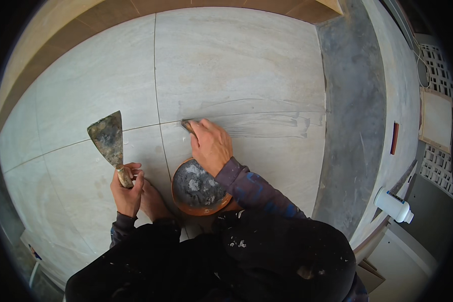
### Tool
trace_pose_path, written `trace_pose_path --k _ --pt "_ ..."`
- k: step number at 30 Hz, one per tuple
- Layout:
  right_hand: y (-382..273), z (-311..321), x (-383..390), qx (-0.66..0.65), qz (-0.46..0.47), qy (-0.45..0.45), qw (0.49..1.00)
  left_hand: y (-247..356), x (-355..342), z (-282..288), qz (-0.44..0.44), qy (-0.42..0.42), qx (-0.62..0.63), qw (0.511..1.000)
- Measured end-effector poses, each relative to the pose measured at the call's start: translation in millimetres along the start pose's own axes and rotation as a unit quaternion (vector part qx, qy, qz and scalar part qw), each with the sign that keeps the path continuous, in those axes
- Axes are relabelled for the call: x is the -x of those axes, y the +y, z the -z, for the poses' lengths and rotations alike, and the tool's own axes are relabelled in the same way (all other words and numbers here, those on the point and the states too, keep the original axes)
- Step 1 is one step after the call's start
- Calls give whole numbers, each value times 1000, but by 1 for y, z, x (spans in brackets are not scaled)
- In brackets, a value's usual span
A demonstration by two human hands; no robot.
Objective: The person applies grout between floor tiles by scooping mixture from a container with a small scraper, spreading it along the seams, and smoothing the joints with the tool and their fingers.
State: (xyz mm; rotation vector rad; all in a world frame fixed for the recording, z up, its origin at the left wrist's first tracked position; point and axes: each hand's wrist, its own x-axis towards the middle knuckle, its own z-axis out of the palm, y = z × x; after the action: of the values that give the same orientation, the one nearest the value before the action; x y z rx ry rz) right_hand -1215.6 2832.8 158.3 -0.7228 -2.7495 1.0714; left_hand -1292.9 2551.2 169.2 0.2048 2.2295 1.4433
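My left hand (127, 189) is closed round the handle of a putty knife (107, 136), whose wide, grout-stained blade points away from me. With my right hand (211, 146) I grip a small dark flat-edged piece (187, 125) against the tile joint; my fingers hide most of it. Grey grout smears (272, 123) run along the joint to the right of that hand. Just below my right wrist sits an orange bowl (174, 194) holding grey grout mix (199, 185) with pale dry powder on it. Large pale tiles (236, 60) lie under everything, with thin joints between them.
My bare foot (153, 202) is beside the bowl, and my dark-trousered knees (287, 251) fill the near side. A grey strip (350, 116) borders the tiles at right. Beyond it are a white bottle (391, 204) and a reddish bar (394, 138). A brown tiled edge (161, 6) bounds the far side.
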Motion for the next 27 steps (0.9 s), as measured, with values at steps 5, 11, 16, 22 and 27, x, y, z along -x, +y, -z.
trace_pose_path --k 5,11,16,22,27 --pt "51 41 21 32 59 166 984 -3 13 12 23 31 44 998" --pt "132 53 32 267 88 108 953 -3 -2 33 38 25 35 998" --pt "123 86 61 206 42 41 977 -7 5 22 19 25 48 998" --pt "227 126 53 362 -200 262 872 10 3 7 34 35 50 998" --pt "142 69 16 286 -148 238 916 2 -1 11 33 46 36 998"
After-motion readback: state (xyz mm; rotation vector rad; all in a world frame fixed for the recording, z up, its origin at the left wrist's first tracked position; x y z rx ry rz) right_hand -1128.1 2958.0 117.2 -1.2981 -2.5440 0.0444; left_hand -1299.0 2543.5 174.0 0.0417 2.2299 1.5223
